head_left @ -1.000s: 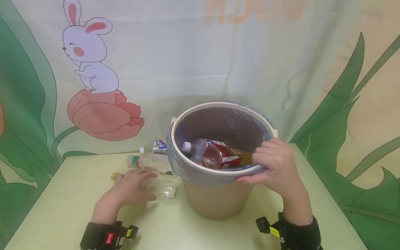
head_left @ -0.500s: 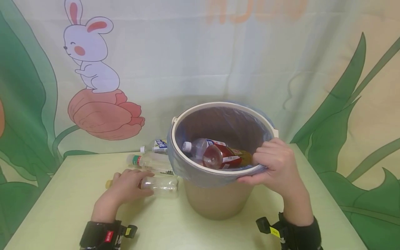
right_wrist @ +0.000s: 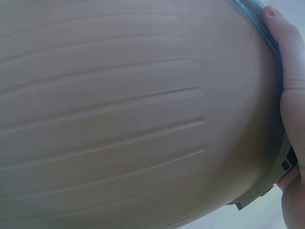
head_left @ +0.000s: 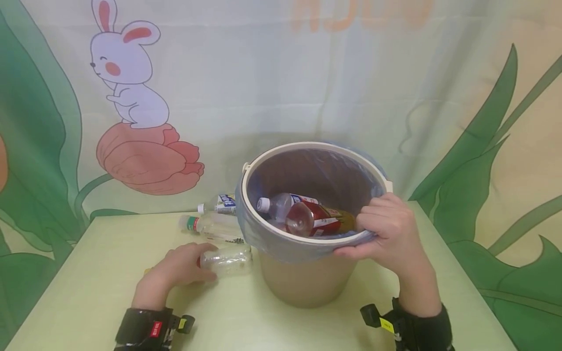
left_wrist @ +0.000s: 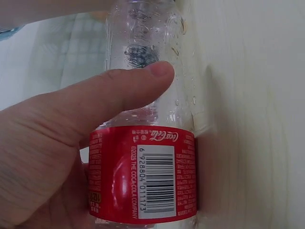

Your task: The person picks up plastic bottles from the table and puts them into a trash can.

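Now the left hand [head_left: 182, 265] grips a clear bottle [head_left: 226, 260], thumb across its side and fingers around it, just left of the bin [head_left: 307, 282]. A second ago those fingers were spread loosely about the bottle, which lay more slanted; its base now points toward the bin. The right hand [head_left: 382, 229], placed as before, holds the bin's right rim, fingers curled over it. Inside the bin, within a blue liner [head_left: 281, 248], lie a white-capped bottle [head_left: 278, 207] and a red-labelled bottle [head_left: 322, 220]. Left of the bin, a green-banded bottle [head_left: 219, 226] and a blue-labelled bottle [head_left: 226, 203] lie on the table [head_left: 232, 321].
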Demonstrator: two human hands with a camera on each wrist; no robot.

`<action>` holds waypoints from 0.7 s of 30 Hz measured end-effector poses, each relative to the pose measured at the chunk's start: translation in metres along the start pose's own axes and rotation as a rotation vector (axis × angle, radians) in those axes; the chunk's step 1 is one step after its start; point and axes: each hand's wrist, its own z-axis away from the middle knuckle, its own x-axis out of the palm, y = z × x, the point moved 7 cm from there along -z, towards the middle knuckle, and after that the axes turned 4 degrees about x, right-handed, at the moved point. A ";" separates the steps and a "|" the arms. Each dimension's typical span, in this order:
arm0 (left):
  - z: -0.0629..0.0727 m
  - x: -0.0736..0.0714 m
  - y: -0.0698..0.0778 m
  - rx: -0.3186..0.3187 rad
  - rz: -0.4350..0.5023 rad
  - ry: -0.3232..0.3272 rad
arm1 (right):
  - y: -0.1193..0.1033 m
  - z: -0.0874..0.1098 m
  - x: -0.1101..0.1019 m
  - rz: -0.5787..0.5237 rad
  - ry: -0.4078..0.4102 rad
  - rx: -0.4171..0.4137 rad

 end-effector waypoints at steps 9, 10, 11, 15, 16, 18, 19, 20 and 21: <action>0.000 0.001 0.000 0.012 0.051 -0.016 | -0.002 -0.002 -0.001 0.002 0.015 -0.009; 0.001 0.000 0.000 0.006 0.061 -0.022 | -0.002 -0.002 -0.001 0.000 0.017 -0.010; 0.002 0.000 0.000 -0.001 0.071 -0.028 | -0.002 -0.002 -0.001 -0.001 0.019 -0.012; 0.006 -0.003 0.001 -0.039 0.112 -0.049 | -0.002 -0.003 -0.001 0.000 0.021 -0.012; 0.008 -0.004 0.002 -0.050 0.123 -0.053 | -0.002 -0.003 -0.001 -0.001 0.021 -0.011; 0.010 -0.007 0.002 -0.065 0.136 -0.052 | -0.003 -0.003 -0.001 -0.003 0.021 -0.011; 0.012 -0.009 0.002 -0.067 0.140 -0.049 | -0.003 -0.003 -0.001 -0.005 0.021 -0.011; 0.013 -0.011 0.002 -0.075 0.149 -0.045 | -0.003 -0.003 -0.001 -0.007 0.020 -0.012; 0.015 -0.013 0.002 -0.074 0.154 -0.038 | -0.003 -0.003 -0.001 -0.009 0.019 -0.012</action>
